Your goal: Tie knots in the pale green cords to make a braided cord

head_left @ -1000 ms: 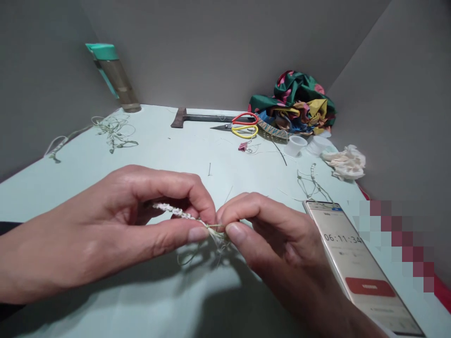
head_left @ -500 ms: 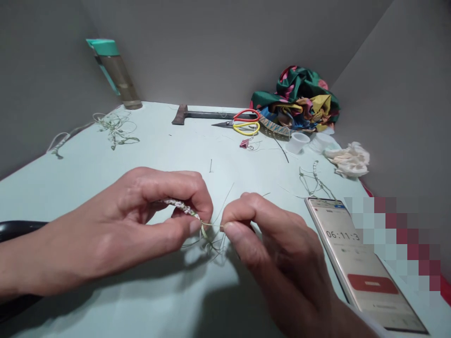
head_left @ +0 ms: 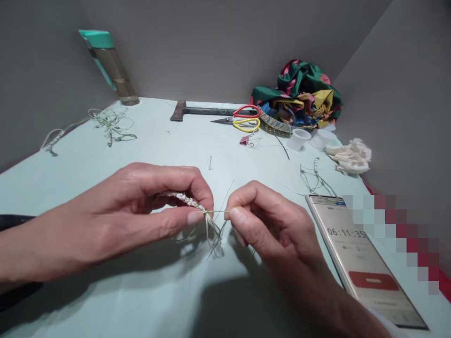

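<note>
My left hand point(head_left: 155, 211) is closed, pinching the end of a white and green braided cord point(head_left: 186, 199) between thumb and forefinger. Part of the braid runs back under the curled fingers, out of sight. Several loose thin strands point(head_left: 213, 230) hang from its end, just past the thumb tip. My right hand point(head_left: 268, 225) pinches one thin green thread point(head_left: 219, 211), which runs nearly level from the braid to these fingertips. A small gap separates the two hands above the pale table.
Behind the hands lie a hammer point(head_left: 211, 111), scissors point(head_left: 243, 119) and a pink binder clip point(head_left: 244, 140). A bottle point(head_left: 116, 70) and tangled cords point(head_left: 111, 123) are back left. Bundled fabric point(head_left: 305, 94), small cups point(head_left: 299, 139), crumpled tissue point(head_left: 352, 157) and a phone point(head_left: 362, 263) occupy the right.
My right hand has risen slightly, still pinching the thread. The braid end has shifted a little up and right, and its loose strands now hang more plainly in view.
</note>
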The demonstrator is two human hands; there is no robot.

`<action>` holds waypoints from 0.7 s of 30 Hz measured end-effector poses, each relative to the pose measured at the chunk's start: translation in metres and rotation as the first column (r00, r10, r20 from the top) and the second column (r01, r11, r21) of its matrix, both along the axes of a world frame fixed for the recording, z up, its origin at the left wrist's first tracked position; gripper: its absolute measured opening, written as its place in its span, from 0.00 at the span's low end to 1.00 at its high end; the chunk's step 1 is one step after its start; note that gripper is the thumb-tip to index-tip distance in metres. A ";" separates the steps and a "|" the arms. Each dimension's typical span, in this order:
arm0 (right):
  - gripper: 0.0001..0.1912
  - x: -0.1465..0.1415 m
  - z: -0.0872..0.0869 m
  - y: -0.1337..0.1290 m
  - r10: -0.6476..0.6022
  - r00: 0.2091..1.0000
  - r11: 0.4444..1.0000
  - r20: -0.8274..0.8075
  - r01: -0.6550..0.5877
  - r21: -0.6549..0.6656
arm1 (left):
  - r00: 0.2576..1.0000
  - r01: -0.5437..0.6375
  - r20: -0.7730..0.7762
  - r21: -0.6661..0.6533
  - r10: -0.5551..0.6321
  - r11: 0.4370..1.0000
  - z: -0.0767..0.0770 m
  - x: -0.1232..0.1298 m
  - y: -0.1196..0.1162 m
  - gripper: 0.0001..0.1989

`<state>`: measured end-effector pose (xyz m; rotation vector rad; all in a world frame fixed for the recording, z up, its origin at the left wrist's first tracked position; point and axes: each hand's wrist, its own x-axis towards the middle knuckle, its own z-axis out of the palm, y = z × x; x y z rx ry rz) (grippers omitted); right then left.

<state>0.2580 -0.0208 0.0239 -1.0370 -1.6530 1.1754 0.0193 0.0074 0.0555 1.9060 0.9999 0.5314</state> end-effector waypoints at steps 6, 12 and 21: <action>0.15 0.004 0.013 -0.009 0.006 1.000 0.984 0.023 -0.002 -0.180 | 1.000 0.002 0.028 0.087 -0.005 0.996 0.001 -0.003 -0.003 0.14; 0.13 0.004 0.005 -0.007 0.060 0.992 0.984 -0.106 -0.077 -0.161 | 0.991 -0.089 0.116 0.193 0.067 0.977 -0.001 0.000 0.000 0.11; 0.07 -0.003 0.016 -0.009 0.023 0.994 0.963 -0.109 -0.051 -0.266 | 0.990 -0.069 0.127 0.032 0.064 0.997 -0.010 0.007 -0.011 0.14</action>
